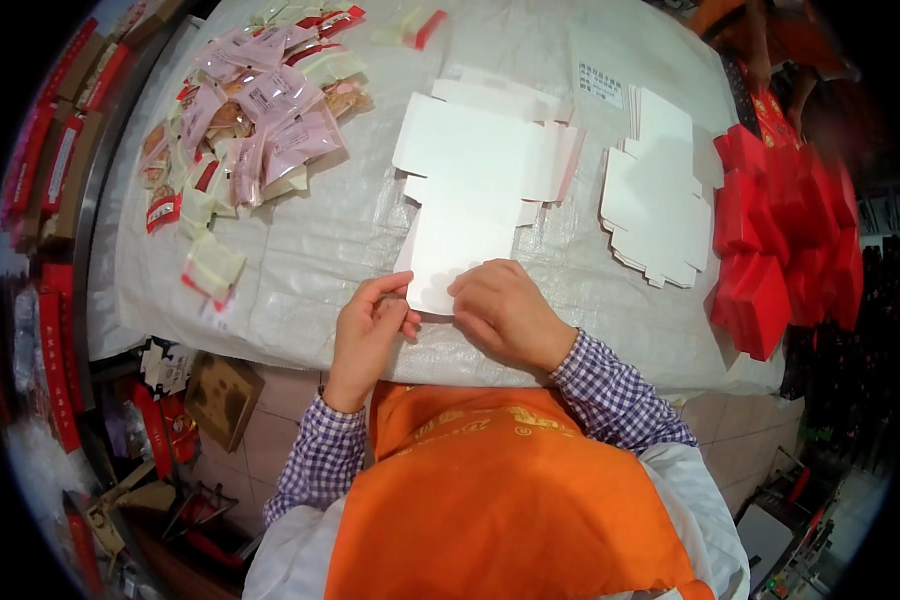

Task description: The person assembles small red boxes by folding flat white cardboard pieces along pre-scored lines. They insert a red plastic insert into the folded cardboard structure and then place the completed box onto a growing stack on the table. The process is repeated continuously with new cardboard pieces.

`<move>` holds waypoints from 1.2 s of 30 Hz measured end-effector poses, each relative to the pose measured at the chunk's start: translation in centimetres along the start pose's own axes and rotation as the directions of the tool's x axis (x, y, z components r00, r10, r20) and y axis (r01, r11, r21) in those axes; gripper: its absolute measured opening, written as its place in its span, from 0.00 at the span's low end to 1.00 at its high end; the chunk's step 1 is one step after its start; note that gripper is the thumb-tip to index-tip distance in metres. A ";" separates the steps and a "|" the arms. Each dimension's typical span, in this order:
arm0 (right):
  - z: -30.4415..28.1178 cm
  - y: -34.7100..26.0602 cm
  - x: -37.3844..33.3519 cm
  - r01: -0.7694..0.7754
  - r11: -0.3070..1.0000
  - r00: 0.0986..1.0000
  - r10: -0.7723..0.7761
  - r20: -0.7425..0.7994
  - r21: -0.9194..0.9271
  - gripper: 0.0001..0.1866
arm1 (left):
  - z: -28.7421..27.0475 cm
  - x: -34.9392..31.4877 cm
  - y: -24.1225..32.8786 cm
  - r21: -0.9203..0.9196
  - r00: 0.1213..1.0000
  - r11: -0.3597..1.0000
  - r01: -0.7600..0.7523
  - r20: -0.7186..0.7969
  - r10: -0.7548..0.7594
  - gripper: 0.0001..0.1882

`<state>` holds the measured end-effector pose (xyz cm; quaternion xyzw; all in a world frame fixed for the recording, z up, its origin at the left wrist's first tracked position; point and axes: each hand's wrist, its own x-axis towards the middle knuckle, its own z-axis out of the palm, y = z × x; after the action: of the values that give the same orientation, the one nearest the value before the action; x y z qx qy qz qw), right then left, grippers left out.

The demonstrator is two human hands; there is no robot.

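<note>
A flat white box blank [460, 190] lies unfolded in front of me on top of other blanks, its long flap pointing toward me. My left hand [370, 325] pinches the left edge of that flap near its end, the thumb and fingers closed at the card. On the flap's right side, my right hand [508, 312] is closed with bent fingers at the edge; its fingertips are partly hidden. Pinkish edges of the blanks beneath show at the right and at the far side.
Wrapped snack packets [260, 120] are heaped at the far left. A second stack of white box blanks [660, 190] lies to the right, beside piled red boxes [785, 240]. Cartons [55, 165] line the left side. Another person's arm [758, 50] shows at the far right.
</note>
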<state>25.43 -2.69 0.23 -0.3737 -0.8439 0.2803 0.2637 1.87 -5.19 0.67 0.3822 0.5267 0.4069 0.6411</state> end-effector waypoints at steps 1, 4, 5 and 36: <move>0.1 0.2 -0.1 -0.007 1.000 1.000 0.007 -0.006 -0.023 0.08 | 0.4 0.1 -0.1 0.003 1.000 1.000 -0.008 0.007 0.008 0.19; 0.1 0.1 0.0 -0.026 0.999 0.999 0.025 -0.034 -0.042 0.09 | 0.9 0.5 -0.2 -0.006 0.998 0.999 -0.040 0.037 0.040 0.19; -0.3 -0.4 0.0 -0.029 0.999 0.998 0.028 -0.052 -0.014 0.09 | 1.0 0.8 -0.5 -0.020 0.997 0.998 -0.057 0.053 0.058 0.19; 0.5 3.9 -1.3 -0.351 0.927 0.933 0.336 -0.129 -0.128 0.10 | 2.5 5.2 -3.4 0.299 0.988 0.948 -0.111 -0.066 0.136 0.08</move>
<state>27.74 -1.64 -3.00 -0.5486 -0.7690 0.2382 0.2259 5.39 -1.86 -3.97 0.4879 0.5833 0.3794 0.5272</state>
